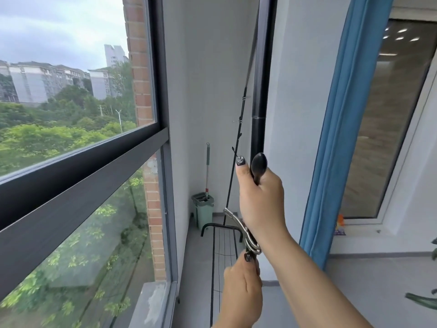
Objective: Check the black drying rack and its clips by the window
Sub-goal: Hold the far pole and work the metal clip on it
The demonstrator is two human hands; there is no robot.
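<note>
A black drying rack stands on the balcony floor by the window; its thick black pole (260, 95) rises past the top of the view and its low wire shelf (222, 242) lies below. A thin black rod (241, 119) carrying small clips slants beside the pole. My right hand (260, 195) is closed around the rounded black end of a rack bar. Lower down, my left hand (243, 294) pinches the bottom of a silver metal clip (243, 230) fixed to the rack.
A large dark-framed window (78, 162) fills the left side, showing trees and buildings. A green mop bucket with its mop (204, 207) stands in the far corner. A blue curtain (343, 129) hangs on the right beside a glass door.
</note>
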